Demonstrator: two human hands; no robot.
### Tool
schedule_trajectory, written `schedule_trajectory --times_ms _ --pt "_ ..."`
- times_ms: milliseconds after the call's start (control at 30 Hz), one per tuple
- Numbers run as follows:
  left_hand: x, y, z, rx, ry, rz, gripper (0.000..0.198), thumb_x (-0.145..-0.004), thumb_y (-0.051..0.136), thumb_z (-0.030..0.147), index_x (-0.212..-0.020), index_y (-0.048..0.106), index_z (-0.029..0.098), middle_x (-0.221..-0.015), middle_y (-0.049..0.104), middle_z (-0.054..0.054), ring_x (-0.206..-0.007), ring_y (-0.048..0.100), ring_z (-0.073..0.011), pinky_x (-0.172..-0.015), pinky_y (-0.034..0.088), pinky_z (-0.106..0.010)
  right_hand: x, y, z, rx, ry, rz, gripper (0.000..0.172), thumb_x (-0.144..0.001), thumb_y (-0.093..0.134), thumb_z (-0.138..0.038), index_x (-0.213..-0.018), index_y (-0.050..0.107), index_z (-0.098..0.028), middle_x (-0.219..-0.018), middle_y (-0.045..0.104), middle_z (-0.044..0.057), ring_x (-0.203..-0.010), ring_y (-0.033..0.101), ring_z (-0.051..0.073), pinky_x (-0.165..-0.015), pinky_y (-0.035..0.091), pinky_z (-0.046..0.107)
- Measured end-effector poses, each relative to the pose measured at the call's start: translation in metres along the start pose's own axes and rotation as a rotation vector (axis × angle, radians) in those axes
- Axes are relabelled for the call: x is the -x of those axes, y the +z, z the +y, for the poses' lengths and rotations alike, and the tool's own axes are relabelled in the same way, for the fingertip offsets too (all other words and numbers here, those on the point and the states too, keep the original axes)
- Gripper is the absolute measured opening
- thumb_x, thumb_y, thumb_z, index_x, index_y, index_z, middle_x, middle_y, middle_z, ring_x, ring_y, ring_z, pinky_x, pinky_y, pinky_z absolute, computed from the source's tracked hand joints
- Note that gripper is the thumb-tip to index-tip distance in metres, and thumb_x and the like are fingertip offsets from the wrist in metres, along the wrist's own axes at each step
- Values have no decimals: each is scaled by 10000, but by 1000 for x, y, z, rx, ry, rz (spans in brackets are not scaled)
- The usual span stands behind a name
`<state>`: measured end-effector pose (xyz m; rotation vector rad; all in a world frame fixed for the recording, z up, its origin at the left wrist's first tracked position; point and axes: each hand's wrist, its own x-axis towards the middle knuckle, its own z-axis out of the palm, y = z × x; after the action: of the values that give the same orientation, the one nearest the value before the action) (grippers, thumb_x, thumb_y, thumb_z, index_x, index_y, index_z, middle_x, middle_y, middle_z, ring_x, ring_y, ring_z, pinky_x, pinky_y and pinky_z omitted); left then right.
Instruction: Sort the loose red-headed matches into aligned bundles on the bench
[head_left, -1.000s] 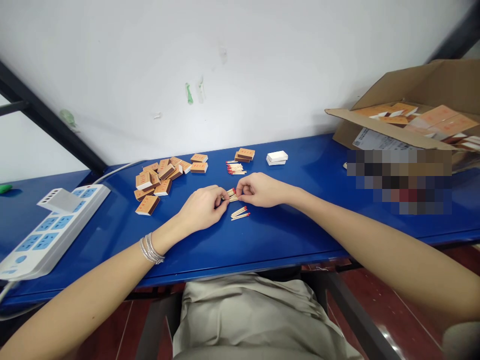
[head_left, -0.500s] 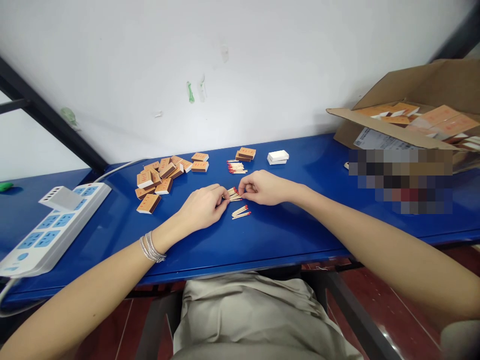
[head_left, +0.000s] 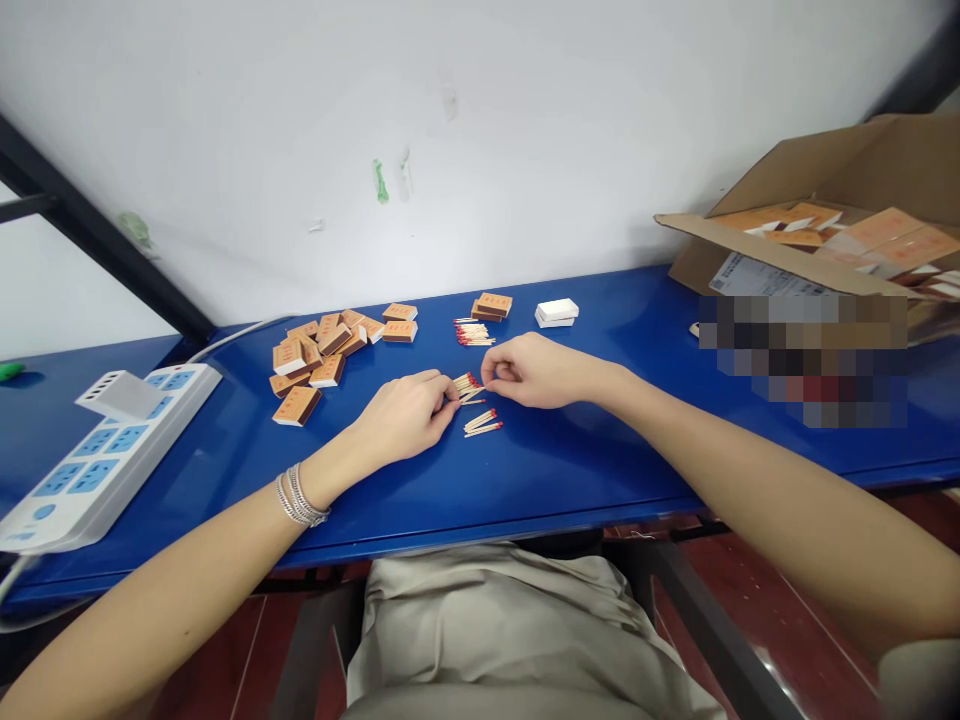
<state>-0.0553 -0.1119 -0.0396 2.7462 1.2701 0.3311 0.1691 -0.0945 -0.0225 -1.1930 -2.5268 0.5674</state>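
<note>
My left hand [head_left: 412,410] rests on the blue table, thumb and forefinger closed on the plain ends of a small bunch of matches [head_left: 469,384]. The red heads point right, toward my right hand [head_left: 529,372]. That hand is curled with its fingertips pinched beside the heads, and one match seems to run into them; the tips partly hide it. Nearer me lies a separate small group of matches [head_left: 481,424]. Behind the hands is a larger pile of matches [head_left: 474,333], with brown matchbox sleeves [head_left: 493,306] just beyond it. White matchbox trays [head_left: 556,312] are stacked to the right.
A heap of matchboxes [head_left: 319,350] lies to the left on the blue table [head_left: 555,470]. Farther left is a white power strip [head_left: 112,450] with a cable. An open cardboard box [head_left: 780,270] of matchboxes stands at the right. A white wall [head_left: 480,150] rises behind.
My right hand has shifted slightly right and away from me, off the match heads. One match in the front of the bunch now lies apart from the others. My left hand stays put.
</note>
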Motion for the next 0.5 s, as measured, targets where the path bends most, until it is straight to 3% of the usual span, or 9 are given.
schedule_trajectory --times_ms 233,400,500 --pt "0 2 2 -44 -87 -64 189 -979 439 288 -987 584 167 -876 637 -56 -743 601 -203 -638 396 -317 5 -7 -4 -144 -26 -165 120 -770 620 -240 -789 719 -174 -497 462 -63 -483 400 88 -543 323 251" --pt "0 3 -1 45 -64 -31 141 -960 466 256 -966 577 170 -805 620 -36 -718 586 -184 -644 401 -302 -1 4 0 -103 -28 7 150 -785 636 -273 -841 717 -160 -556 511 -51 -511 429 84 -571 332 246" --pt "0 3 -2 104 -57 -1 138 -941 486 266 -954 586 171 -759 604 -19 -659 553 -164 -615 381 -289 -4 11 1 -80 -59 43 141 -785 641 -263 -826 717 -151 -562 509 -48 -516 429 82 -589 335 242"
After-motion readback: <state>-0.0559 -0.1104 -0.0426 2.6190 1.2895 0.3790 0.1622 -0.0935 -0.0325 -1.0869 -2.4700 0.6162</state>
